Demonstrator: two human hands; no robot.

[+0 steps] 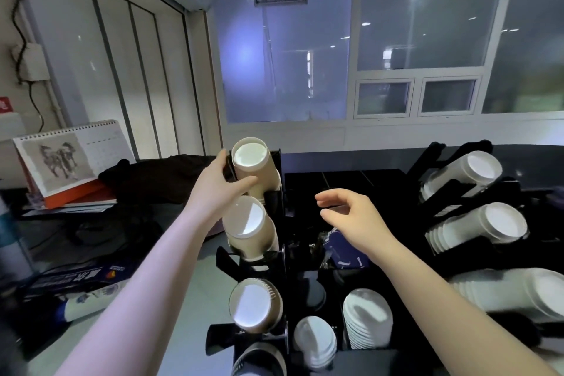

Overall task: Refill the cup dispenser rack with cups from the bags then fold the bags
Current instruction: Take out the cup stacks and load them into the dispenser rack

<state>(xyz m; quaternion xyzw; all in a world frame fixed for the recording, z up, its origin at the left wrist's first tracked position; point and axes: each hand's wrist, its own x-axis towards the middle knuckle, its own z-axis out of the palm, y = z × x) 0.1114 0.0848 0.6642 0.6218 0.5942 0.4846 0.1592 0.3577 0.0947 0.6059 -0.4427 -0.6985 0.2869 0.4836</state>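
Two hands work at the cup dispenser rack (282, 180): left hand (224, 185) grips the brown cup stack (251, 166) in its top slot, right hand (351, 212) hovers relaxed and empty beside it, so seating the stack likely comes next.

1. Rack (276, 162): black.
2. Cups (250, 168) at 9 o'clock of it: tan sides, white bottoms.
3. Cups (482, 223) at 3 o'clock: white.
4. Lids (367, 320): white.
5. Calendar (65, 159): white with grey drawing, orange base.
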